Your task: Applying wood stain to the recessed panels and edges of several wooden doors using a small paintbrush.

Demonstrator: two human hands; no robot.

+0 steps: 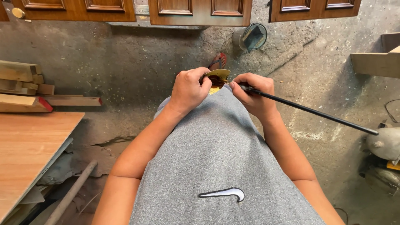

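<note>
Brown panelled wooden doors (200, 10) line the wall at twelve o'clock above a rough concrete floor (125, 71). Stacked timber offcuts (25, 85) lie at nine o'clock, above a wooden bench (29, 146) at eight. A metal pipe (71, 193) slants at seven. A round fan (250, 37) sits at one o'clock, a grey machine (383, 143) at four.

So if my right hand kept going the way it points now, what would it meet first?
Probably the small round yellow metal piece pinched in the left hand; the right hand, gripping a long thin black rod, points at it.
</note>
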